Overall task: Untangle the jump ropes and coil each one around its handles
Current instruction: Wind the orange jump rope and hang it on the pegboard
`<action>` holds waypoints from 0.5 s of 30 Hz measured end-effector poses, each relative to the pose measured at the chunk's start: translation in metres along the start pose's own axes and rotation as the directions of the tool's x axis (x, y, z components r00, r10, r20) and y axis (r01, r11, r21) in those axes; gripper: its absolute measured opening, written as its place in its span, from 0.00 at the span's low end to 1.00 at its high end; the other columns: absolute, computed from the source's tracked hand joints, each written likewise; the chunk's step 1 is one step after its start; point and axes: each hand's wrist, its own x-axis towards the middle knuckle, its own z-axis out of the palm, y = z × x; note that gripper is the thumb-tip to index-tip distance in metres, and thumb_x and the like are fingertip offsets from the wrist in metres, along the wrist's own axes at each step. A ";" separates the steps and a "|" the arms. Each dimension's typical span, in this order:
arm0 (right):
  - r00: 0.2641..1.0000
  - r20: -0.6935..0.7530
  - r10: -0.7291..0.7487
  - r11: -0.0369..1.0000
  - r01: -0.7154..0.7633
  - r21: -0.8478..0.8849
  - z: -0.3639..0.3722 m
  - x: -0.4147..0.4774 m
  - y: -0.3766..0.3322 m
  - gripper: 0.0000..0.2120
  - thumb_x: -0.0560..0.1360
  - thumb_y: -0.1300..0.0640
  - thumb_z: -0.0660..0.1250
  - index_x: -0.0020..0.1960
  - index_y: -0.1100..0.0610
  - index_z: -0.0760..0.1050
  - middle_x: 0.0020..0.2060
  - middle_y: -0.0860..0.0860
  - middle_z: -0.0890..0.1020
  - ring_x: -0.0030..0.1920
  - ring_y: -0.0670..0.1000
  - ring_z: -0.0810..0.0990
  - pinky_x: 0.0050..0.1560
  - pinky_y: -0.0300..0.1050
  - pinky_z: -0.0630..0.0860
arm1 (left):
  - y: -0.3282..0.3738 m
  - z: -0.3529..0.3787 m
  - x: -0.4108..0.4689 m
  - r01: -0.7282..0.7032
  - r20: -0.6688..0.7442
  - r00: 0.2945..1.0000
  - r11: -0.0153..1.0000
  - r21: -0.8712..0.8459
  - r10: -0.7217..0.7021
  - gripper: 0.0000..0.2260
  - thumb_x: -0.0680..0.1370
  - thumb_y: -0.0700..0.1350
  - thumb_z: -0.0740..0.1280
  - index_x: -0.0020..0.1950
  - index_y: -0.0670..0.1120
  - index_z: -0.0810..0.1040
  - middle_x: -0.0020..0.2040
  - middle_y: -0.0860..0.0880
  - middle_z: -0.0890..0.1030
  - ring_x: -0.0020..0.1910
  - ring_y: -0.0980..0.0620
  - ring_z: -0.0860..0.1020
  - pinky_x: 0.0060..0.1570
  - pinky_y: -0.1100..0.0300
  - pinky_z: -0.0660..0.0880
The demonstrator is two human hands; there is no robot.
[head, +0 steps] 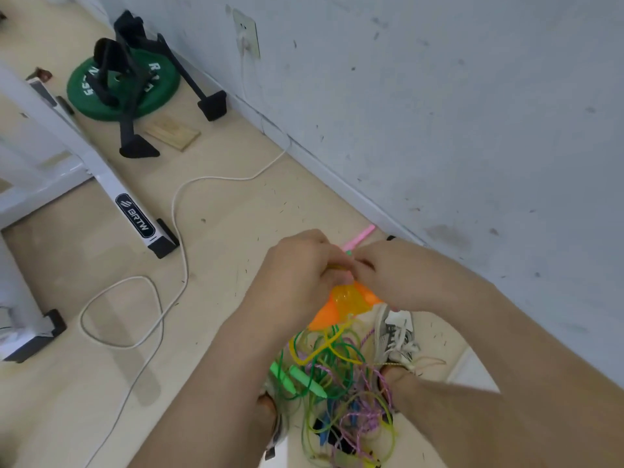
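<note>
**Q:** Where are the jump ropes?

**A:** A tangle of jump ropes (341,383) hangs at lower centre, with green, yellow and purple cords looped through each other; two green handles (304,378) dangle at its left edge.

**Q:** And the hands?

**A:** The left hand (300,268) and right hand (398,275) meet at centre, fingers curled round the top of the orange and yellow handles (347,298); the exact pinch is hidden.

**Q:** How will it handle?

**A:** Probably light, limp and prone to snagging; the rigid handles look the best hold. A shoe (395,336) sits to the right; a white cable (175,211) trails on the floor at left.
</note>
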 end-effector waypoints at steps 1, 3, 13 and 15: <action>0.996 0.095 -0.001 0.999 -0.003 0.040 -0.002 -0.003 -0.001 0.16 0.83 0.52 0.52 0.39 0.54 0.68 0.27 0.50 0.77 0.29 0.51 0.74 0.34 0.45 0.69 | -0.005 0.002 -0.001 -0.039 0.030 0.999 0.998 -0.039 0.040 0.05 0.72 0.47 0.72 0.48 0.53 0.85 0.45 0.53 0.79 0.47 0.51 0.77 0.45 0.57 0.71; 0.970 0.240 -0.024 0.990 -0.009 0.138 -0.007 -0.008 -0.001 0.16 0.83 0.52 0.52 0.39 0.55 0.68 0.26 0.57 0.80 0.24 0.53 0.72 0.30 0.43 0.69 | -0.013 0.003 -0.002 -0.079 0.057 0.995 0.992 -0.102 0.085 0.06 0.72 0.49 0.71 0.47 0.53 0.85 0.44 0.57 0.77 0.45 0.57 0.76 0.44 0.61 0.70; 0.831 0.435 -0.345 0.864 0.100 0.494 -0.028 -0.022 0.002 0.29 0.74 0.32 0.56 0.39 0.56 0.78 0.26 0.59 0.79 0.21 0.51 0.71 0.24 0.37 0.65 | -0.022 -0.011 -0.008 0.184 0.424 0.901 0.802 -0.569 0.095 0.18 0.77 0.53 0.64 0.46 0.39 0.81 0.36 0.31 0.76 0.34 0.46 0.71 0.34 0.49 0.71; 0.796 0.404 -0.451 0.790 0.145 0.596 -0.031 -0.022 0.004 0.32 0.70 0.28 0.59 0.42 0.57 0.78 0.26 0.58 0.79 0.21 0.51 0.71 0.23 0.36 0.65 | -0.010 -0.024 -0.011 0.302 0.502 0.852 0.643 -0.704 0.149 0.20 0.75 0.55 0.66 0.39 0.37 0.79 0.30 0.37 0.72 0.29 0.49 0.71 0.30 0.57 0.70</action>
